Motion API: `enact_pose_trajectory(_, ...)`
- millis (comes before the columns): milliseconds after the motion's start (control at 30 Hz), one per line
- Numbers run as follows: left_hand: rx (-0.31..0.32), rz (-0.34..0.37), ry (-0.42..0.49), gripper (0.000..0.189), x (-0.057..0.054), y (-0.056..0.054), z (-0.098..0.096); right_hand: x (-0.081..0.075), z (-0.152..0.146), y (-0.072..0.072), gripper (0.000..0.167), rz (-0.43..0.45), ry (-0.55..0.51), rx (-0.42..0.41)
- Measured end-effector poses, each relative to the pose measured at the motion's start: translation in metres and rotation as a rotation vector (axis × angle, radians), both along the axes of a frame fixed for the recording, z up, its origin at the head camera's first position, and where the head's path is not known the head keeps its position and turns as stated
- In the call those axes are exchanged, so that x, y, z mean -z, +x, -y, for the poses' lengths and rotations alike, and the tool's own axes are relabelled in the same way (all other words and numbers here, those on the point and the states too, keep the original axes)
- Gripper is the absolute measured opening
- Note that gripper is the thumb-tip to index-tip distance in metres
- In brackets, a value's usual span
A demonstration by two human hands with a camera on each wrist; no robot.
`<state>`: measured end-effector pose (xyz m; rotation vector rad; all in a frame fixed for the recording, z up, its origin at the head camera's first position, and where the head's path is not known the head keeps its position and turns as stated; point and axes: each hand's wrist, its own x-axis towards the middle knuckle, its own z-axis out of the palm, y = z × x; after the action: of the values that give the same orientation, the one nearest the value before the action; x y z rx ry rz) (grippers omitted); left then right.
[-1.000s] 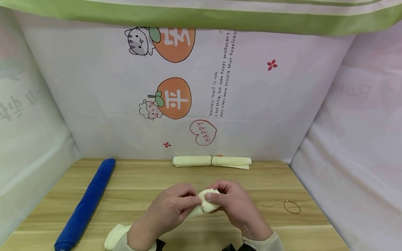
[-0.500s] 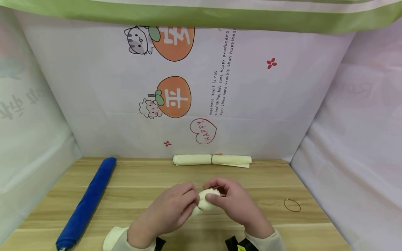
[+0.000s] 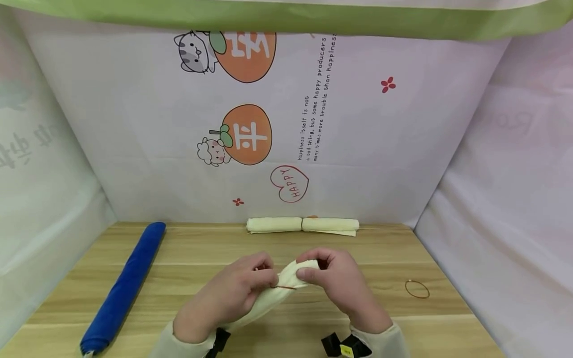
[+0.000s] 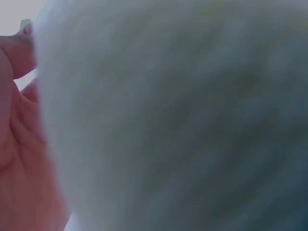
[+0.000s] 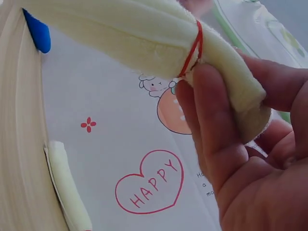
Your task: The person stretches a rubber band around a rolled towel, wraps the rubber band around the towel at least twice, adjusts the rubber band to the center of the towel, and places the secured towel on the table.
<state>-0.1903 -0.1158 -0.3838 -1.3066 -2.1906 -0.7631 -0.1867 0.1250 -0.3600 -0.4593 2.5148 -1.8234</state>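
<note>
A cream rolled towel [image 3: 268, 301] is held up off the table, running from the left wrist toward the right hand. My right hand [image 3: 342, 283] grips its far end, thumb on the near side and fingers behind. A thin reddish rubber band [image 3: 286, 287] circles the roll a little short of that end; the band [image 5: 198, 45] looks red and slanted in the right wrist view. My left hand [image 3: 237, 288] pinches the band at the towel's left side with curled fingers. In the left wrist view, the blurred towel [image 4: 168, 120] hides most of the hand.
A blue rolled towel [image 3: 125, 288] lies slanted at the left. Against the back wall rests another cream roll [image 3: 275, 224] with a band round its middle. A loose rubber band [image 3: 417, 289] lies at the right. White printed cloth [image 3: 358, 149] walls three sides.
The band sits farther from the towel's right end, and more towel shows beyond it. The roll has straightened and risen, its left end no longer visible beside the left sleeve. The right hand moved slightly up.
</note>
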Motion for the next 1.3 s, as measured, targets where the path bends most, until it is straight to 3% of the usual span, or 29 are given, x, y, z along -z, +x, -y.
enact_pose_trajectory(133, -0.016, 0.012, 0.037, 0.008, -0.001, 0.002, -0.004, -0.001, -0.002, -0.001, 0.022, 0.039, -0.039, 0.000)
enact_pose_trajectory(333, -0.001, -0.161, 0.151, 0.011, -0.004, 0.004, -0.016, -0.003, 0.000, 0.000, 0.024, 0.091, -0.112, -0.030)
enact_pose_trajectory(533, -0.042, -0.281, 0.101, 0.019, -0.006, 0.008, -0.021, -0.001, 0.002, -0.001, 0.024, 0.182, -0.281, -0.082)
enact_pose_trajectory(667, -0.062, -0.304, 0.070, 0.016, -0.007, 0.010, -0.022, 0.000, 0.003, -0.001, 0.024, 0.211, -0.354, -0.111)
enact_pose_trajectory(767, -0.028, -0.292, 0.036, 0.011, -0.007, 0.010, -0.023, -0.003, 0.002, 0.000, 0.024, 0.212, -0.355, -0.066)
enact_pose_trajectory(900, -0.010, -0.214, 0.032, 0.011, -0.005, 0.010, -0.021, -0.007, -0.002, 0.003, 0.025, 0.161, -0.222, -0.036)
enact_pose_trajectory(1033, -0.081, -0.100, 0.057, 0.011, -0.003, 0.010, -0.018, -0.008, -0.007, 0.006, 0.046, -0.041, 0.048, -0.208)
enact_pose_trajectory(1100, -0.108, -0.062, 0.067, 0.012, -0.002, 0.010, -0.018, -0.007, -0.008, 0.007, 0.052, -0.165, 0.112, -0.286)
enact_pose_trajectory(1200, -0.116, -0.051, 0.082, 0.013, -0.002, 0.010, -0.017, -0.005, -0.005, 0.007, 0.036, -0.264, 0.163, -0.258)
enact_pose_trajectory(1300, -0.088, -0.060, 0.084, 0.012, -0.002, 0.009, -0.017, -0.005, -0.003, 0.008, 0.013, -0.243, 0.161, -0.147)
